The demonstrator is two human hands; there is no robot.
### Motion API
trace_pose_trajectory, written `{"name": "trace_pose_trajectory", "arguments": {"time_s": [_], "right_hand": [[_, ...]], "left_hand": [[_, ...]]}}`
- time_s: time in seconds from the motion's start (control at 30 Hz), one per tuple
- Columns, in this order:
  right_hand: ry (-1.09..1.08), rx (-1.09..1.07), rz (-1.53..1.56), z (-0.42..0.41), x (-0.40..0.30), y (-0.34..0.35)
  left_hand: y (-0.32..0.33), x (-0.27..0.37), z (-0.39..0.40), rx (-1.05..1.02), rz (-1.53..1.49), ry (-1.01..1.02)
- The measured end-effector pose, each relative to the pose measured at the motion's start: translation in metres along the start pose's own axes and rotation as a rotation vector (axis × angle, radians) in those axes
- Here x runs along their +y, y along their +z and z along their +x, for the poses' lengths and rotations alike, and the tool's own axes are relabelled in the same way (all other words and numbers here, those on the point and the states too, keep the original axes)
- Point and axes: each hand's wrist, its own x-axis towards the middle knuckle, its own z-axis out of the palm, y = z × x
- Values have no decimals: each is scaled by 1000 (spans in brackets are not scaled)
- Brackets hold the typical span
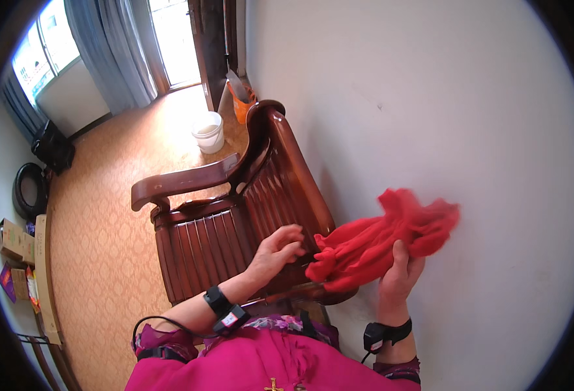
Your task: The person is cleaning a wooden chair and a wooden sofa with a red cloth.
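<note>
A crumpled red cloth (365,244) is gripped in my right hand (401,273), whose thumb lies over it; the far end is blurred. The cloth hangs in front of the white wall, past the right end of a dark reddish-brown wooden chair (201,244). My left hand (278,251) is held over the chair seat, to the left of the cloth, with its fingers bent and apart and nothing in them. The chair's slatted backrest (277,195) stands along the wall, and its curved armrest (189,178) is on the far side.
Beyond the chair, a white bucket (208,133) and an orange bag (242,103) stand near an open door (211,54). Along the left wall are a black tyre (30,190), cardboard boxes (13,239) and a black case (52,146). Grey curtains (113,54) hang by the window.
</note>
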Motion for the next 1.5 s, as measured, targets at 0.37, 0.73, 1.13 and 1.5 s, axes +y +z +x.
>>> {"name": "trace_pose_trajectory", "arguments": {"time_s": [0.37,0.73,1.13,1.5], "right_hand": [[-246,-746,-1182,104,137,56],[-32,-817,-1389,233,189,204],[-100,-913,-1309,155,151,127],[-395,-612,-1145,-20,85,-24]], "left_hand": [[-85,-76,-80,267,-62,-383],[-61,-92,-111,340,-168,-418],[-74,-101,-110,262,-66,-374],[-28,-19,45,222,505,453]]}}
